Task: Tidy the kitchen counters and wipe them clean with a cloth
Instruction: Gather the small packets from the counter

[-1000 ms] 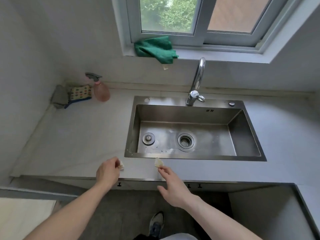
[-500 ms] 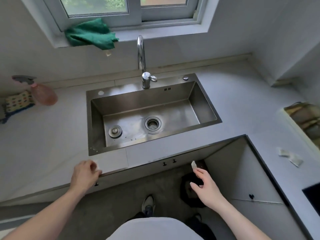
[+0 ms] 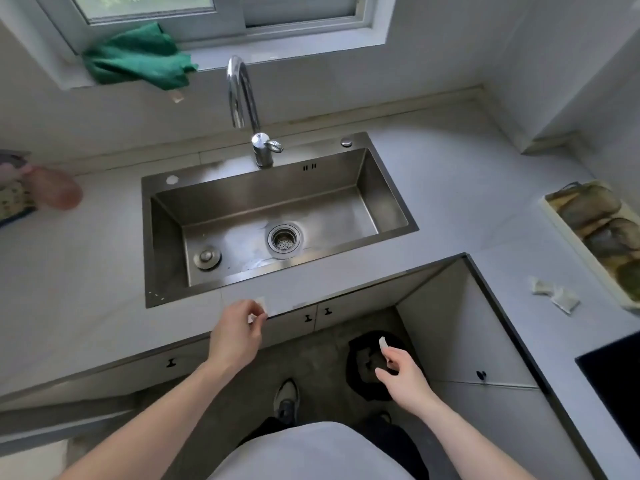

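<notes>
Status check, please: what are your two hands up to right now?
Left hand pinching a scrap. Right hand holding another scrap over the bin. Nothing blocking.

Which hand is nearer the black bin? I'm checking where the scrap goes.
Right. The right hand hovers over the black bin; the left hand is at the counter edge.

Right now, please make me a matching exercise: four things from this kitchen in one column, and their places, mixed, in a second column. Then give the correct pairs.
Things:
1. green cloth
2. pink spray bottle
3. tray of food
4. white scrap in the right hand

Places:
A. on the right counter, near the wall
B. over the black bin on the floor
C. on the window sill
D. on the counter left of the sink

Pairs: 1-C, 2-D, 3-A, 4-B
</notes>
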Action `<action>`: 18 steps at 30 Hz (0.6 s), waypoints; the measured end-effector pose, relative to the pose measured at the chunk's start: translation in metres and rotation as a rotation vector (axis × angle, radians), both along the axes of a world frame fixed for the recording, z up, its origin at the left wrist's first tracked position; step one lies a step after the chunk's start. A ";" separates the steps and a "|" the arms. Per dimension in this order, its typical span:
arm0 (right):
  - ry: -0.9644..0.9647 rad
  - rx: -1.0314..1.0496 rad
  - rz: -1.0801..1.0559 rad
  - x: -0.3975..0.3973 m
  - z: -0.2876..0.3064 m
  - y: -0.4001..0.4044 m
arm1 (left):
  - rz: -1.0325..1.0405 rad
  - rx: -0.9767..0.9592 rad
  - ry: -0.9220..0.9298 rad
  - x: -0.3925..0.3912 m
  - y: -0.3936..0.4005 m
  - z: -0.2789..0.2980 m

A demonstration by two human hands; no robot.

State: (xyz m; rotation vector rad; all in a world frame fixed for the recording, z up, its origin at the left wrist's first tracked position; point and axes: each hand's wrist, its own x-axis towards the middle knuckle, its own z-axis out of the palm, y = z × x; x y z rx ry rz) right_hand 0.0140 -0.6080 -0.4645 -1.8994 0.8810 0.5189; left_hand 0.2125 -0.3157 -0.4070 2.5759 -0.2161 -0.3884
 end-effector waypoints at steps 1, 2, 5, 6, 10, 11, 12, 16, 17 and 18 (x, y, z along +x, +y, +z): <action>0.020 0.007 -0.003 -0.003 -0.003 -0.007 | -0.043 -0.036 0.031 -0.009 -0.020 0.003; 0.037 0.011 0.001 -0.005 -0.005 -0.014 | -0.087 -0.057 0.066 -0.017 -0.039 0.005; 0.066 0.015 0.011 -0.013 -0.014 -0.040 | -0.216 -0.054 0.128 -0.043 -0.096 0.002; 0.072 0.011 0.004 -0.015 -0.016 -0.047 | -0.248 -0.047 0.149 -0.051 -0.112 0.000; 0.025 0.039 -0.084 -0.032 -0.015 -0.072 | -0.347 -0.008 0.240 -0.077 -0.168 -0.016; 0.014 0.049 -0.096 -0.041 -0.013 -0.079 | -0.365 -0.001 0.265 -0.083 -0.183 -0.021; 0.007 0.057 -0.112 -0.052 -0.011 -0.087 | -0.382 0.007 0.283 -0.090 -0.199 -0.024; -0.052 0.098 -0.191 -0.098 0.001 -0.117 | -0.413 0.048 0.348 -0.114 -0.254 -0.039; -0.073 0.103 -0.215 -0.109 0.006 -0.125 | -0.425 0.067 0.363 -0.119 -0.265 -0.044; -0.097 0.113 -0.226 -0.115 0.008 -0.128 | -0.424 0.096 0.387 -0.119 -0.267 -0.050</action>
